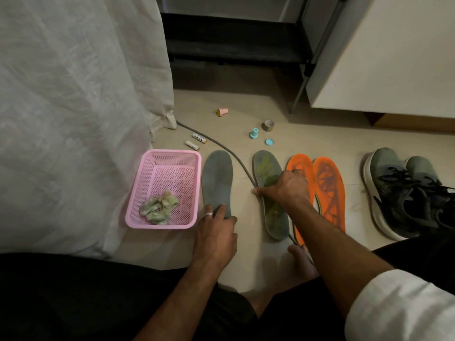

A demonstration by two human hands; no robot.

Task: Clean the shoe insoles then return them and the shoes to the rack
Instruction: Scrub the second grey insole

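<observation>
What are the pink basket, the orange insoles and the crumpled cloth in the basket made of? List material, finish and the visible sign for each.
Pink basket: moulded plastic, smooth and slightly glossy; its walls and floor are a regular perforated grid.
Orange insoles: probably foam with a matte, worn face; thin, flat, with a dulled darker pattern.
Crumpled cloth: soft fabric or tissue, matte, pale green and white; it bunches into loose folds. Which one cannot be told.

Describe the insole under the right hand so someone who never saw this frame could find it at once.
Start at the pink basket on the floor, then count insoles rightward. The second, the grey insole with yellow-green print, lies past a grey cable, with the right hand on its middle. The plain grey insole has no print; the two orange insoles lie further right.
</observation>
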